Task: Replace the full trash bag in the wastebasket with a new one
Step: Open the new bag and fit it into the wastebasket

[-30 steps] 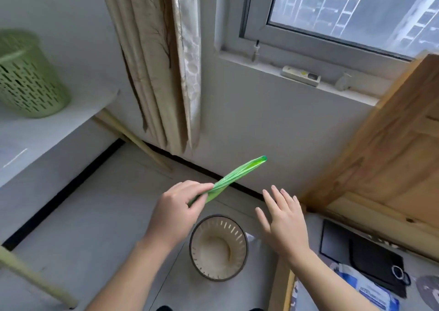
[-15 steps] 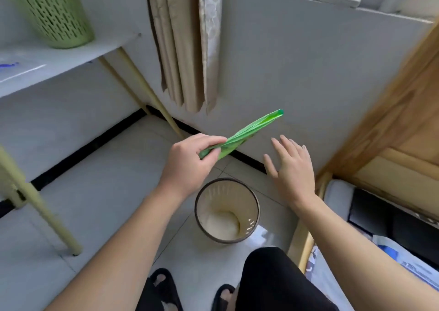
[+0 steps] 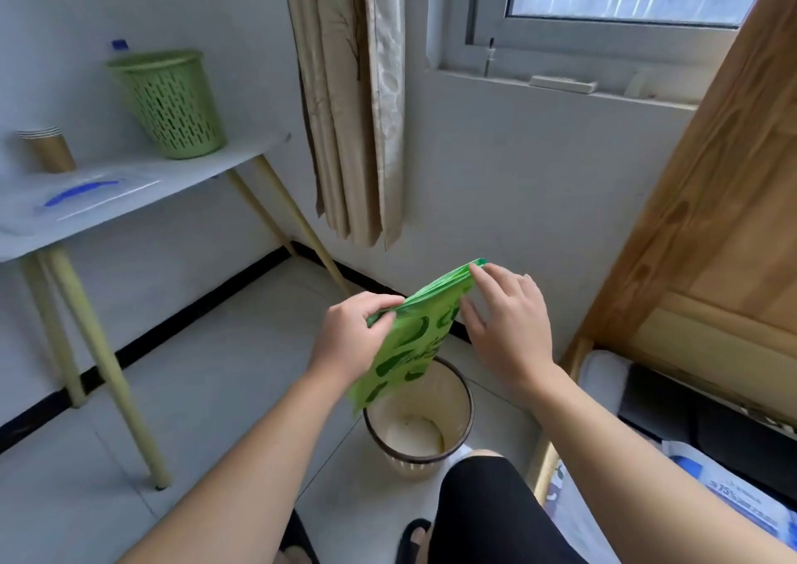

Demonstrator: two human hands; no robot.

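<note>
A new green trash bag (image 3: pixel 409 339) with dark green print hangs flat and partly unfolded between my hands. My left hand (image 3: pixel 351 337) pinches its near top corner. My right hand (image 3: pixel 506 326) pinches the far top corner with thumb and forefinger. Directly below the bag stands the beige wastebasket (image 3: pixel 463 395) on the floor; it has no liner and nothing in it. The bag's lower end dangles just above the basket's left rim.
A white table (image 3: pixel 142 192) on pale legs stands at the left, with a green perforated basket (image 3: pixel 170 104) and paper cups (image 3: pixel 45 149) on it. A curtain (image 3: pixel 351 97) hangs at the back. A wooden bed frame (image 3: pixel 707 184) is at the right. My knee (image 3: pixel 487 499) is beside the wastebasket.
The bag was a narrow folded strip held by my left hand alone. My right hand has taken its far end and the bag has dropped open downward over the wastebasket.
</note>
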